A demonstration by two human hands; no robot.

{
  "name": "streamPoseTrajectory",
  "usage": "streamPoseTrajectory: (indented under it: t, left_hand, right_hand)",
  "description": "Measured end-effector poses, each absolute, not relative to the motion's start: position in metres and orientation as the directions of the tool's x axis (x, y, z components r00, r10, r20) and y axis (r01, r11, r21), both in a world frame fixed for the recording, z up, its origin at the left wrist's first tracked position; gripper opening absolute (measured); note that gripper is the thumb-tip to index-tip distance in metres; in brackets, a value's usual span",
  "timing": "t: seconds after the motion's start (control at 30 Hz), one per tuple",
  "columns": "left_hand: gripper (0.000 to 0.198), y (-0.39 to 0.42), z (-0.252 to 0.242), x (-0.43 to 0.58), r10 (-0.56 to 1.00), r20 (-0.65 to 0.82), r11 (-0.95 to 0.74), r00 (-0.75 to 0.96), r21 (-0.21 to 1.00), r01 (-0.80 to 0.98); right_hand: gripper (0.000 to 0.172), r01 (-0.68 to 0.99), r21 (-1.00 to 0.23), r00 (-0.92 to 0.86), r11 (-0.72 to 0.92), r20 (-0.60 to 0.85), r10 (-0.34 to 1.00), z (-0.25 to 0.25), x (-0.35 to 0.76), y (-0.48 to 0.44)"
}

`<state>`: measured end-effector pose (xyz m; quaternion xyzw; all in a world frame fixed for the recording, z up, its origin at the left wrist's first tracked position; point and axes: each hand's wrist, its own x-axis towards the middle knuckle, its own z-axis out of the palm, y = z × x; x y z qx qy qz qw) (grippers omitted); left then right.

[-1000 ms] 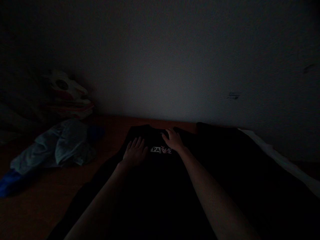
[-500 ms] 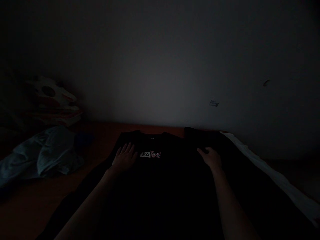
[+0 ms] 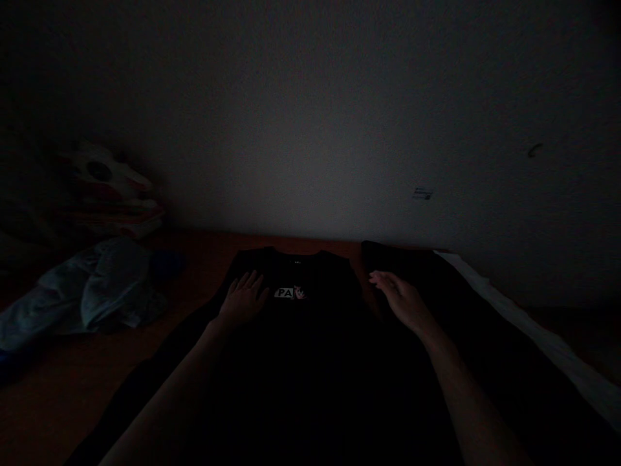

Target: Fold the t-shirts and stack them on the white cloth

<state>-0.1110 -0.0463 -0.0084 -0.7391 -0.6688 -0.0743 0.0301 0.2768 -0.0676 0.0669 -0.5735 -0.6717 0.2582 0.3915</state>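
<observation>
A black shirt (image 3: 301, 362) with a small "PA" print (image 3: 285, 293) on its chest lies spread in front of me, collar toward the wall. My left hand (image 3: 244, 298) rests flat on the shirt, left of the print, with its fingers spread. At the shirt's right edge, my right hand (image 3: 400, 298) points left with its fingers stretched out and nothing visible in them. It is too dark to tell whether it touches the cloth. A second black cloth (image 3: 466, 323) lies to the right, beneath or beside my right forearm.
A crumpled grey-blue cloth (image 3: 92, 285) lies at the left on the reddish-brown surface (image 3: 53, 395). Behind it sits a white and red object (image 3: 114, 184). White cloth (image 3: 548, 340) shows along the right edge. A wall (image 3: 301, 129) closes off the back.
The shirt's right side has come inward, so part of the print is hidden and brown surface shows beside it. My right hand has shifted slightly left, its fingers straighter. My left hand stays put.
</observation>
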Motion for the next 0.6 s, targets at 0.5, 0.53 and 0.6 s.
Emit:
streamPoseTrajectory:
  t: [0.5,0.53,0.6]
  left_hand:
    - [0.040,-0.039,0.001,-0.092,0.911,0.379,-0.270,0.163,0.249,0.930]
    - [0.037,-0.038,0.006,-0.081,0.915,0.357,-0.289,0.187,0.257,0.922]
    - [0.035,-0.034,0.014,-0.056,0.932,0.293,-0.297,0.215,0.274,0.915]
  right_hand:
    - [0.070,0.791,-0.354,-0.428,0.499,0.264,0.865,0.018,0.267,-0.121]
    - [0.069,0.790,-0.360,-0.423,0.497,0.268,0.866,0.017,0.267,-0.120]
    - [0.061,0.791,-0.363,-0.403,0.493,0.298,0.865,0.015,0.267,-0.118]
